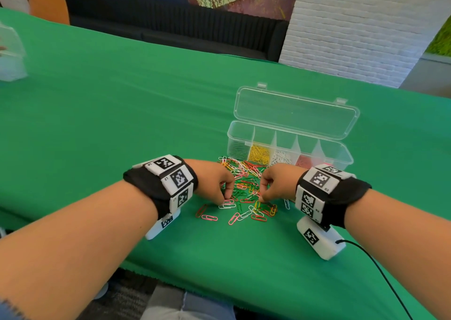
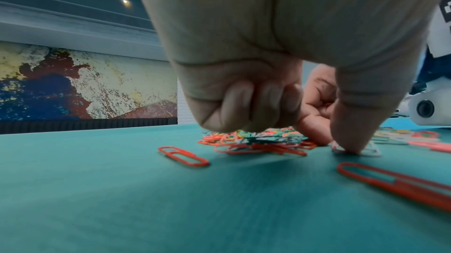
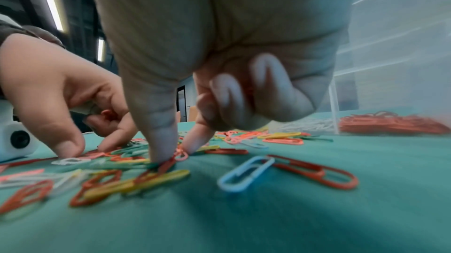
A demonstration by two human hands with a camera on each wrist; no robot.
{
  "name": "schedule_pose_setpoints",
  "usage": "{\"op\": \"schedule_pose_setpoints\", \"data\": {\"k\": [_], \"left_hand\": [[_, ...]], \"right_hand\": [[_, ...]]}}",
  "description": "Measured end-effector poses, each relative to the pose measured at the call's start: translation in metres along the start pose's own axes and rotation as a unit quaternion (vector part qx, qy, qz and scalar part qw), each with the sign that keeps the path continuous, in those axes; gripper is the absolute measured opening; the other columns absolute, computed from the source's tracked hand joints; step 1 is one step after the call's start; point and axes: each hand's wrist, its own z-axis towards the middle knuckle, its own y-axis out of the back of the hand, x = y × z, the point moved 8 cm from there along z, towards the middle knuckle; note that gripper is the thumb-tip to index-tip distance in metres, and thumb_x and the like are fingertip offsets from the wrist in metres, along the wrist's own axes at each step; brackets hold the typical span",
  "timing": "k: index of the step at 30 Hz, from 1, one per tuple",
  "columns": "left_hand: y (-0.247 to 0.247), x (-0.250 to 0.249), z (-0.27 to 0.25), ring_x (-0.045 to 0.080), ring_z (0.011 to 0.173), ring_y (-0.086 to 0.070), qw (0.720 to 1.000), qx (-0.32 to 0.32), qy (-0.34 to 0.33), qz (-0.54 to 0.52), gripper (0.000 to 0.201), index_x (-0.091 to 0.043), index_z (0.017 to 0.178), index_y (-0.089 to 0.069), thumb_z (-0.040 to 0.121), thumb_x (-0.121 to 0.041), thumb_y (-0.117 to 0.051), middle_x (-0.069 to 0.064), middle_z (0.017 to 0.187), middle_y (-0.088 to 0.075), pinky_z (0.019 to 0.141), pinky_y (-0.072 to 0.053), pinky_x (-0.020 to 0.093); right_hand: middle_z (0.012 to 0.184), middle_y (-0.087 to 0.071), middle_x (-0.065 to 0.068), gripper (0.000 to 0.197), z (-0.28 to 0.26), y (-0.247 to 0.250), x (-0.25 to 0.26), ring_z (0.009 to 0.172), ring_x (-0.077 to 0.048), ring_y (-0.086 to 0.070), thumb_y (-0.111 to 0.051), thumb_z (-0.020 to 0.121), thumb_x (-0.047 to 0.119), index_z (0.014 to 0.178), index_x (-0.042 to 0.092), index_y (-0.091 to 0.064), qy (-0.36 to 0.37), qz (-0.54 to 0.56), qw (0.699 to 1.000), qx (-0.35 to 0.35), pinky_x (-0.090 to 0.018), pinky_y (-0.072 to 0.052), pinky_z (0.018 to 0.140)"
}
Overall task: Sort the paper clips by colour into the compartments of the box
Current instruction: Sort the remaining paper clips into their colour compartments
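Observation:
A mixed heap of paper clips (image 1: 244, 183) in red, green, yellow, white and pink lies on the green cloth in front of the clear compartment box (image 1: 341, 149). The box holds green, yellow, white and red clips in separate compartments. My left hand (image 1: 225, 199) is at the heap's left edge. Its thumb and forefinger pinch a white clip (image 2: 371, 150) against the cloth, the other fingers curled. My right hand (image 3: 178, 154) pinches a red clip (image 3: 171, 162) at the heap's near side. More red shows inside its curled fingers (image 3: 280, 87).
The box lid (image 1: 295, 114) stands open and leans back. Loose clips (image 1: 210, 217) are scattered towards the table's near edge. A black cable (image 1: 380, 271) trails from the right wrist camera. A clear plastic object (image 1: 9, 58) sits far left.

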Motion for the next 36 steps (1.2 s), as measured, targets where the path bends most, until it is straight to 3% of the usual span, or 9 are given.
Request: {"op": "schedule_pose_setpoints", "data": {"k": [5, 8, 12, 17, 22, 25, 27, 33, 36], "left_hand": [[-0.002, 0.000, 0.001, 0.001, 0.060, -0.044, 1.000, 0.014, -0.005, -0.002, 0.005, -0.027, 0.087, -0.061, 0.084, -0.024, -0.064, -0.015, 0.068, -0.049, 0.058, -0.037, 0.021], [-0.002, 0.000, 0.001, 0.001, 0.061, -0.044, 1.000, 0.021, -0.003, 0.002, 0.003, -0.026, 0.086, -0.059, 0.086, -0.024, -0.062, -0.015, 0.069, -0.049, 0.056, -0.036, 0.019], [-0.002, 0.000, 0.001, 0.001, 0.060, -0.043, 1.000, 0.027, -0.002, 0.004, 0.003, -0.025, 0.088, -0.058, 0.090, -0.027, -0.058, -0.014, 0.068, -0.048, 0.054, -0.033, 0.019], [0.001, 0.002, 0.001, 0.004, 0.062, -0.041, 1.000, 0.015, 0.019, 0.004, 0.007, -0.023, 0.089, -0.052, 0.094, -0.025, -0.048, -0.010, 0.072, -0.048, 0.055, -0.032, 0.020], [0.007, 0.009, 0.001, 0.016, 0.068, -0.040, 0.999, -0.014, 0.044, -0.007, 0.017, -0.020, 0.076, -0.038, 0.093, -0.021, -0.039, -0.002, 0.073, -0.046, 0.063, -0.036, 0.028], [0.010, 0.015, -0.001, 0.015, 0.069, -0.050, 0.996, -0.023, 0.043, -0.077, 0.018, -0.021, 0.074, -0.035, 0.091, -0.016, -0.040, -0.004, 0.077, -0.060, 0.062, -0.041, 0.026], [0.014, 0.018, -0.004, 0.012, 0.063, -0.052, 0.991, -0.030, 0.038, -0.126, 0.016, -0.020, 0.077, -0.038, 0.092, -0.013, -0.040, -0.006, 0.072, -0.060, 0.062, -0.044, 0.027], [0.015, 0.028, -0.010, 0.009, 0.045, -0.042, 0.935, -0.037, 0.072, -0.347, 0.042, -0.024, 0.093, -0.056, 0.088, 0.008, -0.030, -0.001, 0.060, -0.050, 0.044, -0.030, 0.019], [0.010, 0.028, -0.016, 0.007, 0.040, -0.037, 0.911, -0.002, 0.083, -0.404, 0.043, -0.014, 0.083, -0.059, 0.084, 0.010, -0.024, 0.000, 0.057, -0.044, 0.040, -0.025, 0.016]], "right_hand": [[0.067, -0.049, 0.003, 0.016, -0.002, -0.006, 0.002, 0.065, -0.012, -0.046, -0.058, 0.083, 0.015, 0.069, 0.019, -0.051, 0.013, -0.019, 1.000, 0.020, -0.021, -0.044, 0.063], [0.063, -0.045, 0.005, 0.021, -0.004, -0.007, 0.002, 0.057, -0.008, -0.040, -0.060, 0.085, 0.022, 0.068, 0.018, -0.048, 0.029, -0.031, 0.999, 0.024, -0.018, -0.038, 0.055], [0.064, -0.050, 0.009, 0.025, -0.007, -0.008, -0.005, 0.057, -0.006, -0.043, -0.065, 0.084, 0.036, 0.068, 0.022, -0.052, 0.027, -0.013, 0.998, 0.047, -0.019, -0.038, 0.058], [0.061, -0.052, 0.010, 0.027, -0.014, 0.000, -0.015, 0.054, -0.004, -0.044, -0.069, 0.081, 0.037, 0.065, 0.024, -0.052, 0.007, 0.016, 0.999, 0.041, -0.018, -0.040, 0.058], [0.067, -0.057, 0.002, 0.026, -0.019, 0.008, -0.030, 0.056, -0.009, -0.048, -0.059, 0.086, 0.017, 0.064, 0.020, -0.047, -0.030, 0.078, 0.996, 0.017, -0.019, -0.042, 0.056], [0.074, -0.060, -0.009, 0.026, -0.020, 0.009, -0.035, 0.058, -0.015, -0.050, -0.050, 0.084, 0.003, 0.064, 0.017, -0.041, -0.034, 0.149, 0.988, 0.004, -0.022, -0.044, 0.055], [0.069, -0.056, -0.007, 0.027, -0.022, 0.009, -0.035, 0.056, -0.014, -0.049, -0.049, 0.085, -0.001, 0.066, 0.016, -0.039, -0.024, 0.181, 0.983, -0.001, -0.022, -0.044, 0.053], [0.067, -0.052, -0.003, 0.029, -0.018, 0.011, -0.037, 0.049, -0.013, -0.045, -0.043, 0.087, -0.010, 0.095, 0.018, -0.046, -0.030, 0.289, 0.957, -0.016, -0.023, -0.037, 0.045], [0.059, -0.047, -0.002, 0.032, -0.015, 0.012, -0.039, 0.043, -0.012, -0.039, -0.031, 0.089, -0.007, 0.081, 0.015, -0.054, -0.089, 0.331, 0.939, -0.020, -0.019, -0.030, 0.039]]}}
